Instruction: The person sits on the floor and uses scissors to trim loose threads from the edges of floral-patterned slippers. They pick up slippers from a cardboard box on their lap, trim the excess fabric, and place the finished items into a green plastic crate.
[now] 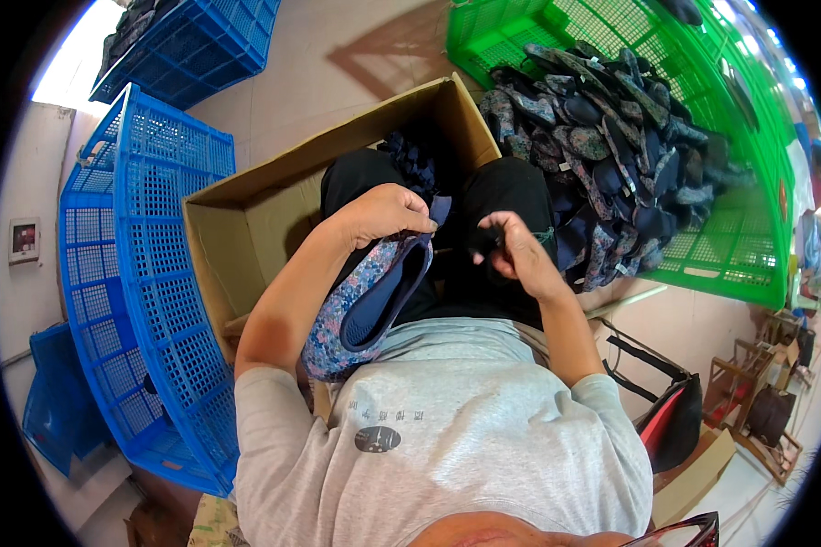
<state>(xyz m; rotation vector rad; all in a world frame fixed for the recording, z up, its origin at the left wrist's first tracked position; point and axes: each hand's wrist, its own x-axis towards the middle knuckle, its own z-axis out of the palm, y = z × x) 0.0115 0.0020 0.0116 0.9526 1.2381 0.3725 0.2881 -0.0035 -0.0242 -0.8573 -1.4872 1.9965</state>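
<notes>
My left hand (388,215) is closed on the heel end of a slip-on shoe (331,321), pinching a dark blue tab (441,209) there. Blue-and-pink floral fabric covers the shoe, and its dark blue lining shows through the opening. The toe hangs toward my waist, close to my left forearm. To the right, apart from the shoe, my right hand (520,251) has its fingers curled round a small black thing (486,241) that I cannot make out. Both hands are above my lap, near an open cardboard box (233,239) with dark blue pieces (412,164) inside.
On the right a green plastic crate (739,260) holds a heap of similar patterned shoes (602,141). Blue crates (178,273) stand on my left, with another blue crate (214,46) at the far left. A black and red bag (673,421) lies at the lower right.
</notes>
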